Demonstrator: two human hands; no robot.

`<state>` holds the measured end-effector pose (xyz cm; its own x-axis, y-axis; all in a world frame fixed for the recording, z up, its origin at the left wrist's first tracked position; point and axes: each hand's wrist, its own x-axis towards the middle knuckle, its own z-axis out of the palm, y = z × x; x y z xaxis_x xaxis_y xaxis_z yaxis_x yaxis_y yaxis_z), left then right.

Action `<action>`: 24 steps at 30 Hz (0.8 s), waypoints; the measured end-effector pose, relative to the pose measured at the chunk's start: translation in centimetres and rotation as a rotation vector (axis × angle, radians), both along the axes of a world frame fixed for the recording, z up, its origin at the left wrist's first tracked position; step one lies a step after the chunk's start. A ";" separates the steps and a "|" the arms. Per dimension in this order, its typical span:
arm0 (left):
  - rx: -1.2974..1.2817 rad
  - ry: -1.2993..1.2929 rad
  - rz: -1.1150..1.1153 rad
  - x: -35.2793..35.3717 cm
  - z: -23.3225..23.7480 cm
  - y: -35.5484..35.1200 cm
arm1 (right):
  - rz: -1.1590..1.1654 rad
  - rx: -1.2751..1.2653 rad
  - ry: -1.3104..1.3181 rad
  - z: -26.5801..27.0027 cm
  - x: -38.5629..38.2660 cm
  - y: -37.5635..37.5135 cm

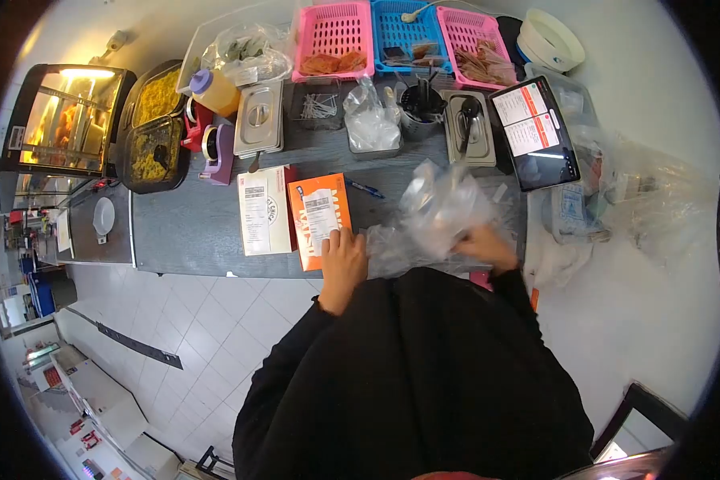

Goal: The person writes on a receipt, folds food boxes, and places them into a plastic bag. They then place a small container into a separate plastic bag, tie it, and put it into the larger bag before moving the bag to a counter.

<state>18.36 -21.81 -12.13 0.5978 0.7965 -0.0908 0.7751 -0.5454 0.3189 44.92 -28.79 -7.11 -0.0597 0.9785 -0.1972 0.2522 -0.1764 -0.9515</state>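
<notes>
My left hand (346, 262) lies over the lower right corner of an orange box (342, 210), fingers stretched out onto its face. A white printed label (320, 218) is stuck on that box. Directly left of it, a white box (264, 212) carries a similar label. My right hand (490, 246) grips a clear plastic bag (444, 204), which is smeared by motion above the counter. More clear plastic (388, 244) lies crumpled beneath and to the left of the bag. A blue pen (366, 189) rests just beyond the orange box.
Along the back are pink baskets (334, 16), a blue basket (409, 22), lidded steel containers (258, 120) and a cup of black utensils (420, 112). A tablet (536, 132) stands at right. Tape dispensers (216, 156) and yellow food trays (148, 152) are at left, near a lit warming cabinet (64, 120).
</notes>
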 end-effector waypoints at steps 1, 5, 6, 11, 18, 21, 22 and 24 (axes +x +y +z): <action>-0.150 -0.069 0.055 0.3 -1.0 0.1 | 0.136 -0.063 -0.095 -4.0 -1.1 0.1; -0.612 -1.084 0.408 0.4 3.9 2.6 | 0.605 -0.134 -0.783 -11.7 -4.3 0.3; -0.789 -1.400 0.557 0.0 5.6 3.2 | 0.647 -0.130 -0.820 -11.9 -3.2 -0.5; -0.822 -1.227 0.789 -1.4 3.7 -1.3 | 0.918 -0.061 -1.033 -8.9 1.2 -0.2; -0.639 -0.406 1.009 -8.5 -3.6 -7.6 | 0.437 -0.041 -0.294 1.1 -6.3 9.5; -0.446 -0.730 1.207 -8.8 -5.9 -5.7 | -0.063 -0.240 0.333 -9.5 -11.7 11.3; -0.618 -0.861 1.201 -8.8 -6.4 -4.9 | -0.116 -0.199 0.294 -12.1 -12.9 11.4; -0.814 -0.957 1.183 -8.3 -7.2 -5.1 | -0.160 -0.198 0.231 -15.8 -14.4 11.8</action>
